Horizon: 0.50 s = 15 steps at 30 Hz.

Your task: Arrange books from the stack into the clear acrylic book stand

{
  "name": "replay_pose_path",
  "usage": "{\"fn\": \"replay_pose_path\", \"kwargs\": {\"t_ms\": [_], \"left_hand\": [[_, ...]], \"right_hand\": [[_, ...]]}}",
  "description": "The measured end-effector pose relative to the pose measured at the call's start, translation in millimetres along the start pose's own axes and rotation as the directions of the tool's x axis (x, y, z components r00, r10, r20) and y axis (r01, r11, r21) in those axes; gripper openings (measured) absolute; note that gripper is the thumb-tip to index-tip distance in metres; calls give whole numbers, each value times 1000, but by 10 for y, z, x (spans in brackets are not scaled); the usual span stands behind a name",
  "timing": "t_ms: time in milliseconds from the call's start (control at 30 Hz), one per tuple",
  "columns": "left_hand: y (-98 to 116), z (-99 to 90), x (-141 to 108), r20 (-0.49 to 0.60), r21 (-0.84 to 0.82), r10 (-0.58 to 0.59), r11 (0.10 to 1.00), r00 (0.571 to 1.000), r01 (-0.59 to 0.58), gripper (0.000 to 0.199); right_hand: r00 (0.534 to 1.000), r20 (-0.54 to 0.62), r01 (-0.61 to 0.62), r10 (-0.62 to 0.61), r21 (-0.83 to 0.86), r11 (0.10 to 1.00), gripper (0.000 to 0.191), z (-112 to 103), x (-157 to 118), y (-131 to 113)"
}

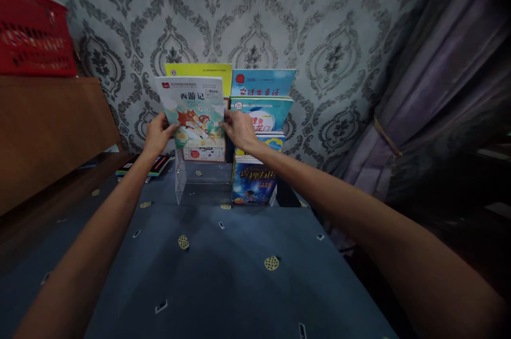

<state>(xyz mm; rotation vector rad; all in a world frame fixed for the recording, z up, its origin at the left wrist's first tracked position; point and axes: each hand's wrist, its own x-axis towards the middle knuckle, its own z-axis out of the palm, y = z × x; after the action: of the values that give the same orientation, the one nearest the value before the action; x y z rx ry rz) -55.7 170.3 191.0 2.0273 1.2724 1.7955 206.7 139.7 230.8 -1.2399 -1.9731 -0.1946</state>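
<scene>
In the head view, a clear rack (179,183) stands on a blue patterned cloth (223,275), and a picture book (195,110) with a pale upper cover is held upright over the rack's left half. The left hand (157,135) is closed to a pinch on the book's left edge, thumb on the cover. The right hand (239,129) is closed on the opposite edge, thumb at the cover's margin, its wrist crossing in front of the rack's right half. Whether the book's lower edge touches the rack, I cannot tell.

At the back of the rack's left half, a yellow book (219,70) rises above the held one; beneath it, a white-and-red cover (203,154) shows. Below that, the cloth is visible through the rack's clear front panels. The right half is stepped: a blue book (265,79) at the back, a teal book (275,110) before it, and a dark blue book (255,184) at the front.

Left of the rack lie dark books (159,165), near the left forearm, with a wooden cabinet (51,131) farther out. The cloth runs forward from the rack's front edge; its right edge slants away from the rack toward the viewer, beneath the right forearm. A curtain (371,142) hangs well to the rack's right.
</scene>
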Motion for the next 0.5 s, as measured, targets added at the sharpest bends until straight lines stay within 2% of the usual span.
{"fn": "replay_pose_path", "kwargs": {"t_ms": [133,500], "left_hand": [[20,23,-51,-14,-54,-24,998,1000,23,42],[-80,84,-156,58,-111,-57,992,997,63,47]], "right_hand": [[998,-27,49,-48,6,999,15,25,-4,39],[999,29,14,-13,-37,999,16,51,-96,61]]}}
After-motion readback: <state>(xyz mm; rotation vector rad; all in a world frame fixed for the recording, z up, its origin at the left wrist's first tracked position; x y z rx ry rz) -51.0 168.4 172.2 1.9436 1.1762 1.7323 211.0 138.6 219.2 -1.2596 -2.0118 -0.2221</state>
